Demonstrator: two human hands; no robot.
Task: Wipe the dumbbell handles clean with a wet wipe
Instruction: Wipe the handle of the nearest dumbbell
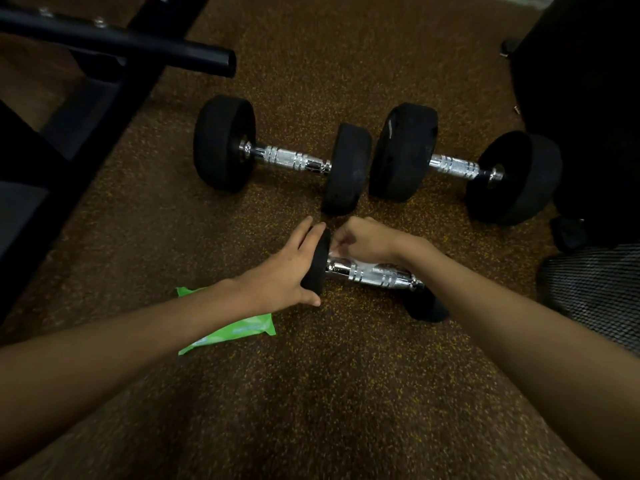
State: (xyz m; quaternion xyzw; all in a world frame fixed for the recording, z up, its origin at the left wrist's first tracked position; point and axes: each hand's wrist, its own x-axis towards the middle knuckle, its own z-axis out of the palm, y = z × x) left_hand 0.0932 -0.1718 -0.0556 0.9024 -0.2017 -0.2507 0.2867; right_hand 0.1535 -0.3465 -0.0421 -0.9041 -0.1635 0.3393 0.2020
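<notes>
A small dumbbell with a chrome handle and black end weights lies on the floor in front of me. My left hand grips its left end weight, thumb below and fingers over the top. My right hand pinches a white wet wipe against the handle's left end, next to that weight. Farther back lie two bigger dumbbells: one at centre left, one at right. Both have bare chrome handles.
A green wet-wipe pack lies on the speckled brown rubber floor, partly under my left forearm. A black bench frame and tube stand at the upper left. A large black object and mesh fabric are at the right.
</notes>
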